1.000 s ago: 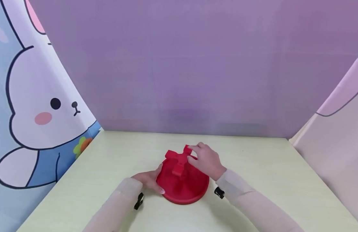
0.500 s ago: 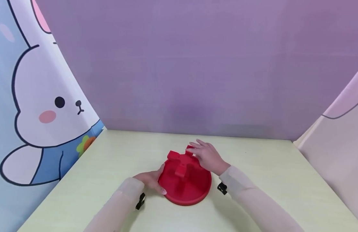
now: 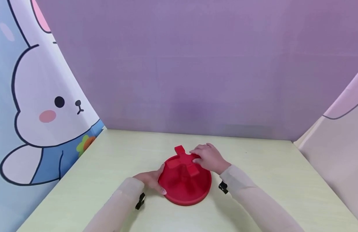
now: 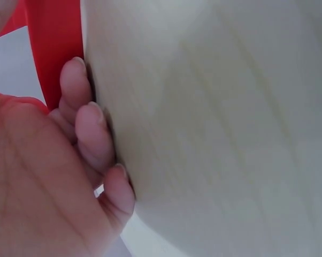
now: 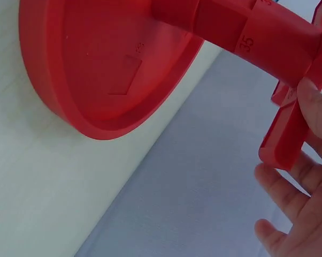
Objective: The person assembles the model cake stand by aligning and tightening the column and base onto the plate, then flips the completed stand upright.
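A red round dish-like base (image 3: 186,200) stands on the table, with a thick post (image 5: 281,43) rising from its middle. The number 35 is marked on that post. On top sits a red cross-shaped handle (image 3: 185,159) with stubby arms, one of them covered by a hand. My left hand (image 3: 150,181) holds the base's left rim between spread thumb and fingers; in the left wrist view the fingertips (image 4: 94,136) curl against the rim close to the table. My right hand (image 3: 211,160) pinches the handle's right arm (image 5: 286,134), thumb on its inner side and fingers beyond.
The pale table (image 3: 254,180) surrounds the base. A purple backdrop (image 3: 196,64) rises behind it, and a printed rabbit curtain (image 3: 39,96) hangs at the left. Small black clips (image 3: 223,187) show at the sleeves.
The cross-shaped handle has turned on its post, its arms now pointing differently. My right hand has gone from spread fingers by the far arm to pinching the right arm. My left hand stays put.
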Demonstrator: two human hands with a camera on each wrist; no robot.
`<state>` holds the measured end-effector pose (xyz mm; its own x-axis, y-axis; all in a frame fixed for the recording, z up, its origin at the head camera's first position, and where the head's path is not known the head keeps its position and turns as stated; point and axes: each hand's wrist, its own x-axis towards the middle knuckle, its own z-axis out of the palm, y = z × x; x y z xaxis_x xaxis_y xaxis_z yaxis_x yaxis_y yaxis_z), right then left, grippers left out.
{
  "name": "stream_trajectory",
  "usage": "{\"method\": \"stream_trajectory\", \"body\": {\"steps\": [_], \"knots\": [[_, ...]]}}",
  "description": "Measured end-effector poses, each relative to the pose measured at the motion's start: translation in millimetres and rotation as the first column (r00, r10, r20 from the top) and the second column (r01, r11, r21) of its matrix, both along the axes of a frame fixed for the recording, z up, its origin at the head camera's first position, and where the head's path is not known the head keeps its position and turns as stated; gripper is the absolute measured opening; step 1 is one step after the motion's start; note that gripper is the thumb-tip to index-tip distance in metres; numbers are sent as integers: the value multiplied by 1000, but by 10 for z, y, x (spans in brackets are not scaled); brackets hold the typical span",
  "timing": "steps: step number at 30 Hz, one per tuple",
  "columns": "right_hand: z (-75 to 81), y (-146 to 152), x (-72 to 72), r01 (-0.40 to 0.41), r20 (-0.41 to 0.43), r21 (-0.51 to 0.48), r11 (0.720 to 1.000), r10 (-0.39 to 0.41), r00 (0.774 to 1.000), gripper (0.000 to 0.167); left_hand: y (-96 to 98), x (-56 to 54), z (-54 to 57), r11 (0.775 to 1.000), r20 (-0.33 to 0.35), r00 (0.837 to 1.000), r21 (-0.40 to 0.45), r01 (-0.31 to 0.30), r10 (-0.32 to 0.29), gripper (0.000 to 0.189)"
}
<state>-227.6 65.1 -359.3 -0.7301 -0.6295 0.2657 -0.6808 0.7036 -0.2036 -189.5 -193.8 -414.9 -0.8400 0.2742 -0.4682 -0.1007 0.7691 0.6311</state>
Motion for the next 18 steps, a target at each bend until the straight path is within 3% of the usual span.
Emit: {"method": "stream_trajectory", "body": {"steps": [9, 13, 15, 18], "knots": [[-80, -64, 186, 147, -98, -16, 989, -148, 984, 30, 8, 38, 10, 1000, -23, 1000, -27, -2, 1, 119], [-113, -115, 218, 185, -98, -29, 982, -187, 977, 33, 4, 60, 28, 998, -34, 999, -59, -13, 11, 118], [-140, -99, 203, 186, -32, -59, 981, -188, 982, 36, -2, 66, 28, 998, -28, 1000, -56, -8, 6, 119], [-183, 2, 149, 176, 196, -198, 964, -137, 971, 47, -26, 63, 37, 996, -17, 999, -81, 28, -30, 118]]}}
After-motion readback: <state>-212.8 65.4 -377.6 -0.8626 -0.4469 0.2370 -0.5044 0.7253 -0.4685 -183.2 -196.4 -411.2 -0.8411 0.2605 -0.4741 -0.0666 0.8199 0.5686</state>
